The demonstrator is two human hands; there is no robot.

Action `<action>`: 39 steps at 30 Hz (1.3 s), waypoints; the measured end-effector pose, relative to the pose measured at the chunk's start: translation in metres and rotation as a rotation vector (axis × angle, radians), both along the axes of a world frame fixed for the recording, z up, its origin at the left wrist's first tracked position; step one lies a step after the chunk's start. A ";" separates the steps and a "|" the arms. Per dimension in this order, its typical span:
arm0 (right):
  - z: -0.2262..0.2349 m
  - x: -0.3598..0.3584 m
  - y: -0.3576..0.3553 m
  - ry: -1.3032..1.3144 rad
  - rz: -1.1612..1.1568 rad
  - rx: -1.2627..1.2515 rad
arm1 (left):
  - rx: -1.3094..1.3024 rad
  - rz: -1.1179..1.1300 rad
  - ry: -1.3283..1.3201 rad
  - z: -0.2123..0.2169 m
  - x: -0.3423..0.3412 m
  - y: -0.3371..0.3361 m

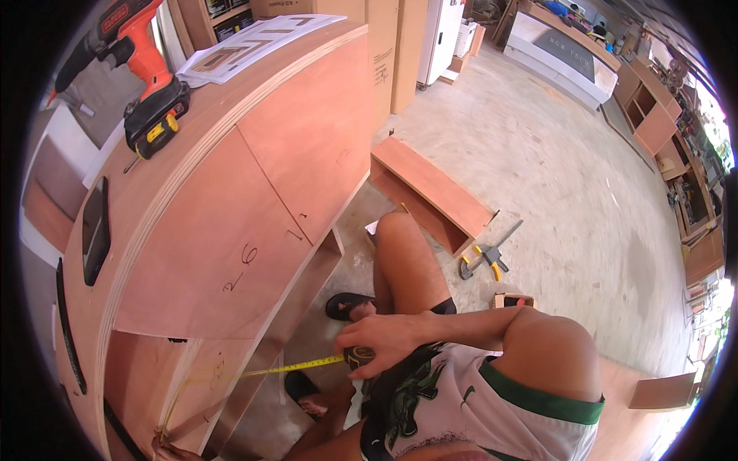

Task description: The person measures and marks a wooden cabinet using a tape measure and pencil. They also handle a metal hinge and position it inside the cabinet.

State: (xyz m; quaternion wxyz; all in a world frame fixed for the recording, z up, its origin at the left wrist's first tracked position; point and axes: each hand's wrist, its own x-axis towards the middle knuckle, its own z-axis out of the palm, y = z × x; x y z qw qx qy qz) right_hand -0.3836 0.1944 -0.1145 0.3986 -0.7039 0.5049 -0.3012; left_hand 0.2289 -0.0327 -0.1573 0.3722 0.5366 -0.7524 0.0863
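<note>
My right hand [392,342] grips the black case of a tape measure [358,356] in front of my body. Its yellow blade [304,365] stretches left across an open bay of the wooden cabinet [231,238], then bends down toward the lower left. There, fingers of my left hand [171,449] pinch the blade's end against the cabinet's wood; the picture's dark rim partly cuts this hand off. Pencil marks cover the cabinet's reddish plywood drawer fronts [296,146].
On the cabinet top lie an orange-black cordless drill [150,69], printed drawings [254,48], and a phone [97,230]. A wooden drawer box [434,188], a bar clamp [490,253] and a small cardboard box [513,300] rest on the concrete floor right of my knee.
</note>
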 end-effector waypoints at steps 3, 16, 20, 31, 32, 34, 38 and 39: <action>-0.001 -0.005 -0.004 0.045 0.073 0.045 | 0.044 -0.008 -0.019 0.005 -0.007 0.009; -0.007 -0.018 -0.038 0.291 0.197 0.065 | 0.280 -0.125 -0.052 0.009 0.013 0.049; -0.003 0.012 -0.060 0.281 0.251 0.138 | 0.617 0.074 -0.015 0.031 -0.018 0.080; -0.038 0.109 -0.089 0.231 0.229 0.095 | 0.821 0.171 -0.274 0.051 -0.112 0.128; -0.037 0.113 -0.090 0.214 0.228 0.074 | 0.838 0.149 -0.273 0.051 -0.112 0.130; -0.042 0.110 -0.094 0.188 0.213 0.133 | 0.938 0.089 -0.169 0.063 -0.120 0.126; -0.057 0.101 -0.093 0.112 0.258 0.094 | 0.874 0.097 -0.226 0.050 -0.144 0.128; -0.061 0.102 -0.095 0.057 0.250 0.077 | 0.885 0.017 -0.180 0.046 -0.150 0.126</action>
